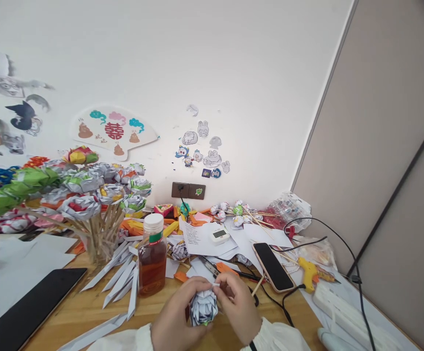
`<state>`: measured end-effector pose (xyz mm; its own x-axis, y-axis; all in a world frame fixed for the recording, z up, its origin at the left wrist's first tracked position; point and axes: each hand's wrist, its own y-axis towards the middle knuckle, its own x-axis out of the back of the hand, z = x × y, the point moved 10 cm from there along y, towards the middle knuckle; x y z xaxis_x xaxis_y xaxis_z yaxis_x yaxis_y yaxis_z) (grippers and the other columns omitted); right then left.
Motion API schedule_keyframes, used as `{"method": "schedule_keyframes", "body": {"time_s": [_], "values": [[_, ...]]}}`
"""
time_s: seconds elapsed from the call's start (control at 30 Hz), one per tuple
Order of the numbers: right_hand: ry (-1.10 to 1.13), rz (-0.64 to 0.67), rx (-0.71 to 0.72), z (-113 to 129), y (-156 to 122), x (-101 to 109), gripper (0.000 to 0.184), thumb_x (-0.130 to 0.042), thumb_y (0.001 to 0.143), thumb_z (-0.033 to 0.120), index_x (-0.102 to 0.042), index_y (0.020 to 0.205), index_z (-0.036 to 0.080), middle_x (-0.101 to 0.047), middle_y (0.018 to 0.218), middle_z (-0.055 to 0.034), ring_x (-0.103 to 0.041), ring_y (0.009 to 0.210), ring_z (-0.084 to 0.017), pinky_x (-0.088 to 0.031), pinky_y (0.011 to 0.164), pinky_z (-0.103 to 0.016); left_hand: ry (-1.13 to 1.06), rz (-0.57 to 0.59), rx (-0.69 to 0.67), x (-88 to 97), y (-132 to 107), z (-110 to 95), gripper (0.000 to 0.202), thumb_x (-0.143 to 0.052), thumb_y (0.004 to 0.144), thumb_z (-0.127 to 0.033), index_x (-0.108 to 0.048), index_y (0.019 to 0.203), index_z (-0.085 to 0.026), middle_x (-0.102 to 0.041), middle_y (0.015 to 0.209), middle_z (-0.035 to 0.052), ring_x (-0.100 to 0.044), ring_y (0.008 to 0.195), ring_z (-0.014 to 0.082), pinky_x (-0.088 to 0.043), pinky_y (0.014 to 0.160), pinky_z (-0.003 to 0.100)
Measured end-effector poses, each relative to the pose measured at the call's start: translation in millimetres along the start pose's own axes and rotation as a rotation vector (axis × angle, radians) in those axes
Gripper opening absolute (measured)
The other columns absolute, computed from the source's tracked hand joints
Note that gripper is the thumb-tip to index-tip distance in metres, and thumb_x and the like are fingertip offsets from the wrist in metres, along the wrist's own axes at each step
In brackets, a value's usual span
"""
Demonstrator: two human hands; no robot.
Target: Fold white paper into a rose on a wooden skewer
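A round paper flower [203, 308], made of folded whitish petals with a hint of green at its base, is held low over the wooden table. My left hand [178, 314] wraps its left side, thumb beneath and fingers over the top. At the flower's upper right, my right hand [236, 304] pinches a small white paper piece between thumb and fingertips. Folded white paper strips [120, 278] lie to the left, beside a bottle of amber liquid [152, 270] with a white cap. A utility knife [209, 265] rests just beyond my hands.
Many paper flowers on sticks stand in a clear container [100, 246] at left. A black tablet [32, 312] lies front left. To the right are a phone [273, 267], a yellow glue gun [309, 274], a power strip [351, 317] and loose cables. A white timer [219, 236] sits on papers.
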<state>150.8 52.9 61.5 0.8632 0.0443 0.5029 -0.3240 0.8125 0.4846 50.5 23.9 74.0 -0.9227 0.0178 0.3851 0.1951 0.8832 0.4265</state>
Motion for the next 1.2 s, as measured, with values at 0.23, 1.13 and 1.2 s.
{"method": "schedule_keyframes", "body": {"time_s": [0.23, 1.13, 1.2], "values": [[-0.118, 0.034, 0.256, 33.7, -3.0, 5.0, 0.020, -0.035, 0.085, 0.018, -0.055, 0.087, 0.024, -0.055, 0.079, -0.0039, -0.049, 0.077, -0.018, -0.038, 0.068, -0.030, 0.081, -0.038, 0.060, 3.5, -2.2, 12.8, 0.054, -0.056, 0.051, -0.002, -0.052, 0.101, -0.021, -0.060, 0.104, 0.0062, -0.053, 0.099, 0.0236, -0.040, 0.088, 0.033], [-0.197, -0.001, 0.362, 47.9, -10.1, 5.9, 0.028, -0.041, 0.079, 0.013, -0.052, 0.105, 0.019, -0.054, 0.094, -0.0082, -0.050, 0.088, -0.020, -0.041, 0.076, -0.034, -0.012, -0.095, 0.084, 10.9, 0.5, 20.1, 0.041, -0.063, 0.060, -0.015, -0.054, 0.101, -0.020, -0.063, 0.102, 0.0062, -0.056, 0.096, 0.0227, -0.044, 0.084, 0.029], [-0.190, 0.024, 0.361, 46.5, -9.9, 3.9, 0.033, -0.043, 0.079, 0.015, -0.049, 0.111, 0.020, -0.053, 0.098, -0.0084, -0.049, 0.092, -0.020, -0.040, 0.080, -0.035, -0.058, -0.103, 0.093, 11.3, 0.9, 22.8, 0.041, -0.064, 0.061, -0.019, -0.054, 0.101, -0.020, -0.062, 0.104, 0.0061, -0.055, 0.098, 0.0231, -0.044, 0.085, 0.030]]}}
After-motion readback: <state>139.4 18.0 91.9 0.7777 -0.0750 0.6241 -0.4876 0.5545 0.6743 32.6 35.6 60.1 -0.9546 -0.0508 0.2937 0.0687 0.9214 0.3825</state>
